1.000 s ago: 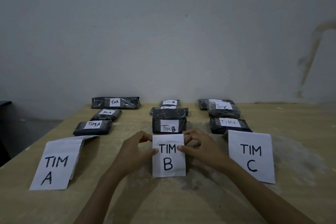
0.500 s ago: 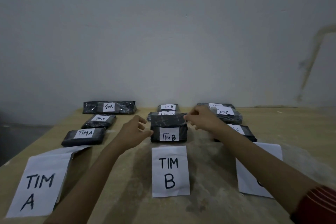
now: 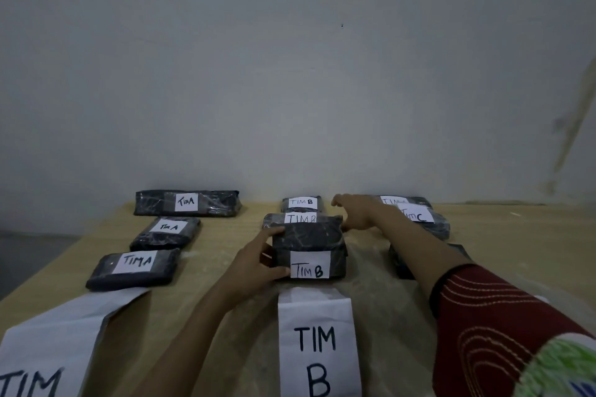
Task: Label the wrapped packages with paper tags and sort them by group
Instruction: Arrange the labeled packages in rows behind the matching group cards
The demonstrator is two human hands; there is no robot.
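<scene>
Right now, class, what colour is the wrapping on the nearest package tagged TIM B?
Black wrapping, best in head view.

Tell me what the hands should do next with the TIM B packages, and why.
Probably set the right hand on the right end of the near TIM B package: the left hand grips its left end, while the right is open beyond its far right corner, holding nothing.

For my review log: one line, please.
left hand: grips near TIM B package | right hand: open beside far TIM B package
</scene>
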